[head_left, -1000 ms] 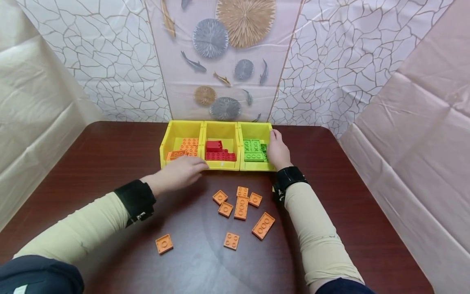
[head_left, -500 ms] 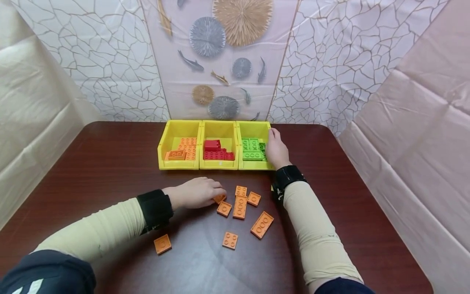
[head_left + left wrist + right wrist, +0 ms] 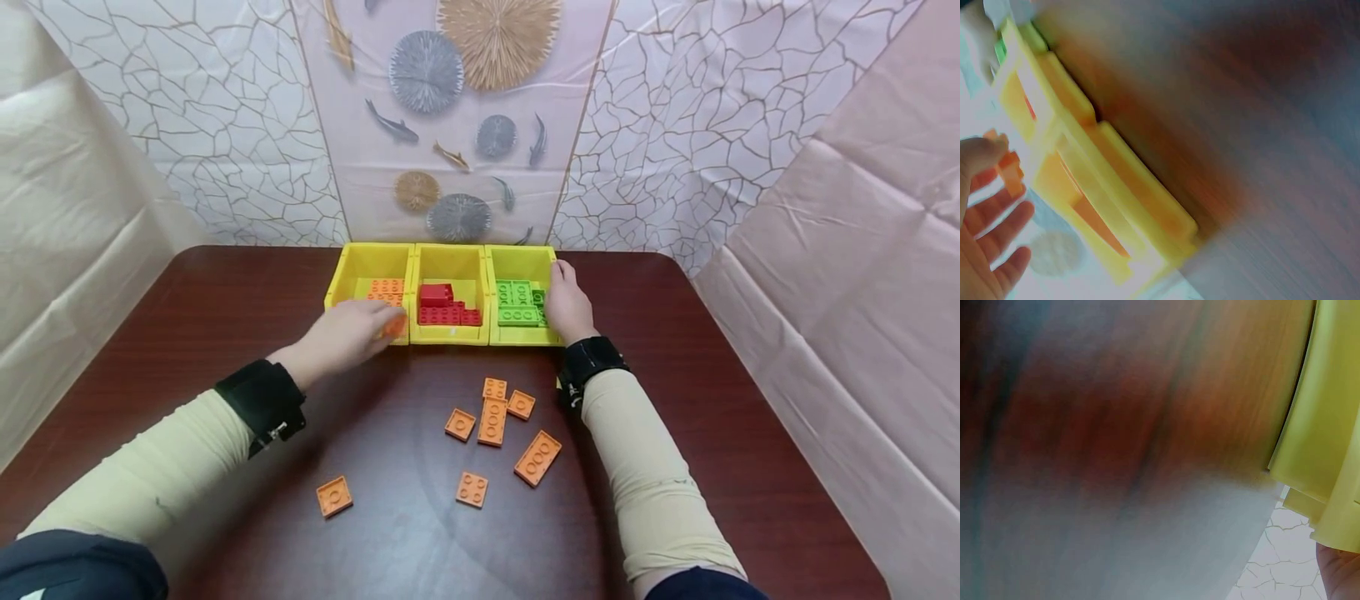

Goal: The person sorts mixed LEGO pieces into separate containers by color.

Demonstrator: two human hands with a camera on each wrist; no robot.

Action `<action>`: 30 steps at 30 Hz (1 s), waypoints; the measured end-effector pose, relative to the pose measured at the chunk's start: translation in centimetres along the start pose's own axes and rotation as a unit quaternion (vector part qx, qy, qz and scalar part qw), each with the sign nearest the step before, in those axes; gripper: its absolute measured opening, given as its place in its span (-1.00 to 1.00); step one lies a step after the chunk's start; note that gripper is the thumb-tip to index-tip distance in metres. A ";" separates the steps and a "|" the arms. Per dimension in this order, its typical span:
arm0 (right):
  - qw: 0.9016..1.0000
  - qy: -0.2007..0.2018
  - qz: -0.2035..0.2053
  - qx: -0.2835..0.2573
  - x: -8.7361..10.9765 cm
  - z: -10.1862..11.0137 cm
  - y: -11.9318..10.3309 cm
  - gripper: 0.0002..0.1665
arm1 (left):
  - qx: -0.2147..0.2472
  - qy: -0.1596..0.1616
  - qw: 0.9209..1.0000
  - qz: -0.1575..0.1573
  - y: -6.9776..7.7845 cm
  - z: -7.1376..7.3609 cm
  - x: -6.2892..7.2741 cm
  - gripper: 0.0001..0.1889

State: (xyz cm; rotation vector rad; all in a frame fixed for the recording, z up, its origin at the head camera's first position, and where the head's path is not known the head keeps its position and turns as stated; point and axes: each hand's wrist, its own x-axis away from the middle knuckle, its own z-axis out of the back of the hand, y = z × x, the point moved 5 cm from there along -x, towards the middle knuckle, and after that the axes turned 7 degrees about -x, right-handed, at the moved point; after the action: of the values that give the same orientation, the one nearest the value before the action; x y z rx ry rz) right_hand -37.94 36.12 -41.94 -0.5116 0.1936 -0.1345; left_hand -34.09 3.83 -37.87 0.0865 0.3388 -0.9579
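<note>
My left hand [image 3: 339, 335] is at the front of the left yellow bin [image 3: 356, 265], which has orange building bricks [image 3: 386, 286] inside. In the left wrist view, the thumb and index finger pinch a small orange brick [image 3: 1010, 171], while the other fingers are spread. The right hand [image 3: 568, 308] grips the right side of the right yellow bin [image 3: 521, 337], where green bricks [image 3: 517, 316] lie. Only part of that hand shows in the right wrist view, below the bin wall [image 3: 1329, 406].
Red bricks [image 3: 446, 314] sit in the middle yellow bin [image 3: 450, 337]. Several orange bricks are scattered on the dark wooden table [image 3: 390, 542], among them a long one [image 3: 537, 458], a square one [image 3: 472, 490] and another square [image 3: 334, 497] farther left. A patterned cloth [image 3: 255, 125] hangs behind.
My left hand went from the bins to an orange brick on the table, picked it up and carried it back to the left bin. The right hand stayed on the right bin.
</note>
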 end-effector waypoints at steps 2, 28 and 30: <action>1.000 0.002 0.001 0.001 0.1 0.1 0.0 -0.38 | -0.014 -0.001 0.999 0.041 -1.3 -0.1 -0.2 -0.62; 1.000 0.011 0.015 0.006 0.1 -0.1 -0.1 -0.35 | 0.000 -0.017 0.998 0.067 -2.1 0.0 1.2 -0.57; 1.000 0.011 0.013 0.004 0.0 0.0 0.0 -0.35 | 0.005 -0.011 0.999 0.044 -0.9 0.6 2.7 -0.57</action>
State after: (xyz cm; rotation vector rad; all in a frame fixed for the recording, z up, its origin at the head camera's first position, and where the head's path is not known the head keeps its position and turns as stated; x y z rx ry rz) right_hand -37.98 36.15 -41.90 -0.4989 0.2218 -0.1163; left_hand -33.31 1.07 -38.09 0.0997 0.3069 -0.8720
